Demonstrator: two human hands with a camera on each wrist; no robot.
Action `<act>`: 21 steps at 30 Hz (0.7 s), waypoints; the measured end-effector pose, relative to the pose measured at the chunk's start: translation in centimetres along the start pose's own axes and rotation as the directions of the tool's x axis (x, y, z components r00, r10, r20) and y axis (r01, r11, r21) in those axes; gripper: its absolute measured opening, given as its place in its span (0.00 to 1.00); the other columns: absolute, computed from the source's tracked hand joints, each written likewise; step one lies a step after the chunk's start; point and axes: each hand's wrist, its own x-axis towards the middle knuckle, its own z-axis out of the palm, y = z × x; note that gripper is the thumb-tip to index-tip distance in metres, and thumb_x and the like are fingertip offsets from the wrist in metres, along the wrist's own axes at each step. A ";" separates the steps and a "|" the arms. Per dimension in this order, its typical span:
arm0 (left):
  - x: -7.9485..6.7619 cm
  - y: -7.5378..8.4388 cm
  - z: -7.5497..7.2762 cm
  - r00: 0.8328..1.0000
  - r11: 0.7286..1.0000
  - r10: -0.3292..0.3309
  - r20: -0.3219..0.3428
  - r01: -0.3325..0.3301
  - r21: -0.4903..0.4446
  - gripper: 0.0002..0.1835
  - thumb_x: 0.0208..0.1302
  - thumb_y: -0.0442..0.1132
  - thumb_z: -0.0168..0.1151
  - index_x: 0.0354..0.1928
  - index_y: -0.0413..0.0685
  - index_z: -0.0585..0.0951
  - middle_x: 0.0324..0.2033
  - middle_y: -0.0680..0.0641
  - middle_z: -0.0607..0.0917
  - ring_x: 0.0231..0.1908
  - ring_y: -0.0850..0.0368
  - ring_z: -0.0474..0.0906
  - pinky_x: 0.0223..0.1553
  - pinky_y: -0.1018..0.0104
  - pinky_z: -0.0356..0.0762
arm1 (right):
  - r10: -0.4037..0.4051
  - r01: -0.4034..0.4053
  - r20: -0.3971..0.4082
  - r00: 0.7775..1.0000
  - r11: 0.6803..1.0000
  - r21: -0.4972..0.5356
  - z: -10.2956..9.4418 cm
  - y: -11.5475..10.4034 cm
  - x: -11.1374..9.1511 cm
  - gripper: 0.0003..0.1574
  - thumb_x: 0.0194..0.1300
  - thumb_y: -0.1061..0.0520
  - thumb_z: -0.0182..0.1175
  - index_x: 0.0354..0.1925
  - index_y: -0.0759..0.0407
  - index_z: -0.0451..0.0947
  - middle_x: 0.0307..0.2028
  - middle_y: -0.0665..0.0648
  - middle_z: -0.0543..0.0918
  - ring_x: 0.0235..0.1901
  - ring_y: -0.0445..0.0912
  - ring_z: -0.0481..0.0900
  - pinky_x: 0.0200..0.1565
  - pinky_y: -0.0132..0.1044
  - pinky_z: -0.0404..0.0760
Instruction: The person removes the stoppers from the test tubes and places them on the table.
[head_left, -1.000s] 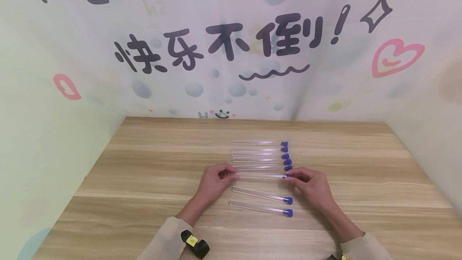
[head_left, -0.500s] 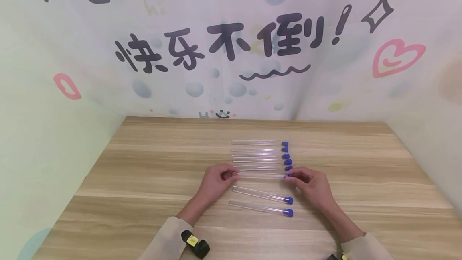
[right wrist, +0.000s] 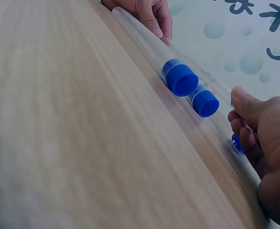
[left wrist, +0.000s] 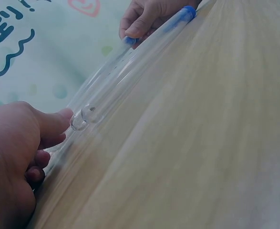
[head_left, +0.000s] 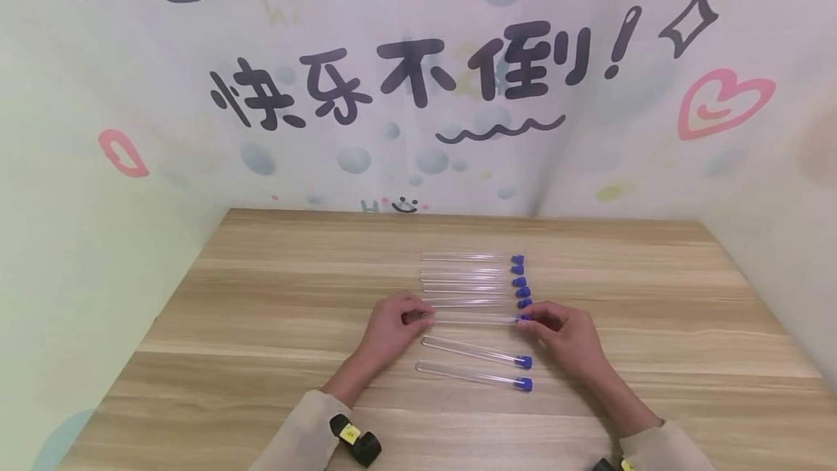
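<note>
My left hand (head_left: 392, 329) pinches the rounded end of a clear test tube (head_left: 472, 319) between thumb and forefinger. At the tube's other end, my right hand (head_left: 567, 336) pinches a small blue cap (head_left: 523, 318) at the mouth; fingertips partly cover it. Closer to me lie two more test tubes, one (head_left: 471, 349) slanted just in front of the held one and another (head_left: 466, 373) nearest me, both with blue caps on. The right wrist view shows these two fitted caps (right wrist: 183, 80) beside my right hand. Each hand's remaining fingers are curled inward.
Beyond the held tube, several uncapped tubes (head_left: 463, 287) lie roughly parallel, with loose blue caps (head_left: 519, 282) in a column off their right ends. All rest on a wood-grain table (head_left: 261, 296). A printed curtain (head_left: 314, 187) borders its back edge.
</note>
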 end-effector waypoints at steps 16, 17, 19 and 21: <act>0.1 -0.1 0.1 1.000 1.000 -0.010 -0.025 0.010 -0.018 0.06 0.53 0.34 0.72 0.34 0.46 0.87 0.30 0.56 0.82 0.27 0.63 0.71 0.28 0.70 0.71 | 0.010 -0.009 0.019 1.000 1.000 -0.025 -0.2 0.3 0.1 0.12 0.55 0.45 0.69 0.37 0.46 0.84 0.34 0.44 0.85 0.33 0.41 0.80 0.35 0.31 0.76; 0.1 -0.1 0.1 0.999 1.000 -0.008 -0.031 0.007 -0.015 0.06 0.53 0.34 0.72 0.34 0.45 0.87 0.30 0.56 0.82 0.27 0.62 0.71 0.27 0.70 0.70 | 0.018 -0.017 0.018 1.000 0.999 -0.032 -0.3 0.3 0.2 0.12 0.55 0.44 0.69 0.37 0.46 0.84 0.35 0.44 0.85 0.34 0.41 0.80 0.35 0.30 0.76; 0.1 0.0 0.1 0.999 1.000 -0.011 -0.041 0.011 -0.005 0.06 0.52 0.34 0.72 0.33 0.46 0.87 0.29 0.55 0.82 0.27 0.62 0.70 0.27 0.70 0.70 | 0.039 -0.038 0.011 0.999 0.998 -0.046 -0.6 0.5 0.2 0.12 0.56 0.42 0.68 0.37 0.45 0.84 0.36 0.43 0.85 0.37 0.41 0.81 0.38 0.30 0.76; 0.1 0.0 0.1 0.999 1.000 -0.018 -0.050 0.018 0.003 0.05 0.52 0.34 0.72 0.33 0.46 0.87 0.29 0.55 0.82 0.27 0.62 0.70 0.27 0.70 0.70 | 0.062 -0.062 0.006 0.998 0.997 -0.053 -0.8 0.7 0.3 0.14 0.56 0.41 0.67 0.38 0.44 0.84 0.37 0.43 0.85 0.40 0.40 0.81 0.40 0.29 0.76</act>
